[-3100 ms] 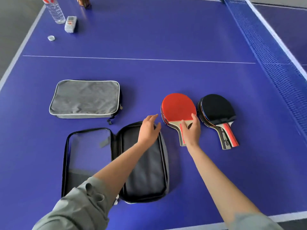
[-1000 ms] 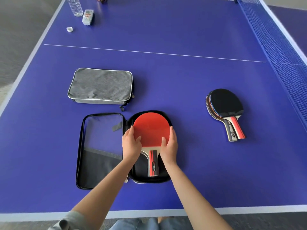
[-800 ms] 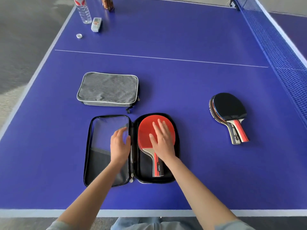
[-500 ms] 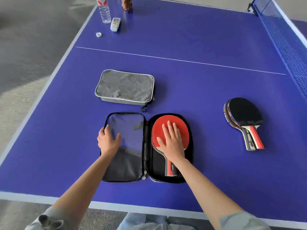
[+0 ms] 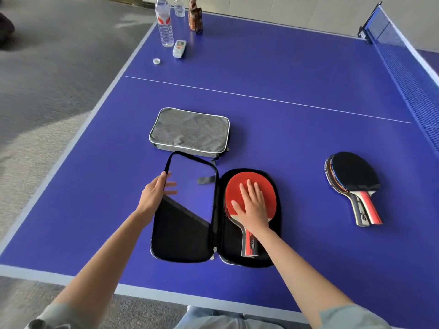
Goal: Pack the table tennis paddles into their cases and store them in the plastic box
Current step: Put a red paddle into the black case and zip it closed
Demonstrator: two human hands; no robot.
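An open black paddle case (image 5: 187, 236) lies near the table's front edge. A red paddle (image 5: 237, 186) lies in its right half, handle toward me. My right hand (image 5: 253, 205) presses flat on the red rubber with straight fingers. My left hand (image 5: 155, 193) grips the outer edge of the case's left flap, which has a clear window and is lifted a little off the table. A closed grey case (image 5: 190, 130) lies just behind. Two stacked paddles (image 5: 351, 179), black face up, lie to the right.
The blue table tennis table (image 5: 285, 74) has its net (image 5: 408, 74) along the right side. At the far left corner stand water bottles (image 5: 164, 24), a brown bottle (image 5: 195, 17), a small white device (image 5: 179, 49) and a bottle cap (image 5: 156, 61). Grey floor lies left.
The red paddle went from the table into the open case. My right hand now lies flat on it. My left hand moved to the flap's outer edge and raised it.
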